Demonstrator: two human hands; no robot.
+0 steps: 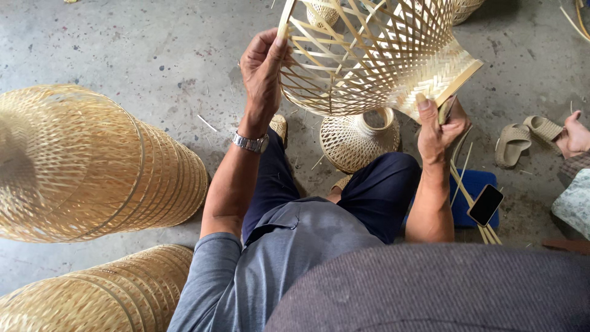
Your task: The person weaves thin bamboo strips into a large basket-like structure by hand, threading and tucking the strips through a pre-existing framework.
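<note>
While the person sits on a blue stool (472, 184), both hands hold up a woven bamboo basket (375, 55) over the knees. It is an open weave, with thin strips crossing each other and gaps between them. Its wide rim is toward the left, and its narrow, tightly woven end is toward the right.

The left hand (263, 71) grips the wide rim, with the thumb pressed on the edge and the fingers wrapped behind it. A silver watch (251, 142) sits on that wrist. The right hand (437, 126) pinches the narrow end, with the thumb on top of the tight weave. It also seems to hold something small and dark, but I cannot tell what it is.

Below the basket, a smaller woven piece (356, 140) with a round neck rests on the floor (153, 49) between the person's feet. On the left lie two big stacks of woven baskets (92, 166) on their sides, one above the other in the view. The lower stack (104, 295) is near the person's elbow.

A phone (485, 205) with a dark screen rests on the stool, just beside the right arm. Some long bamboo strips (470, 200) lie across the stool too. Two tan sandals (522, 138) sit on the floor to the right. Another person's foot (576, 132) shows at the right edge, near the sandals. Small bits of bamboo are scattered on the grey floor.
</note>
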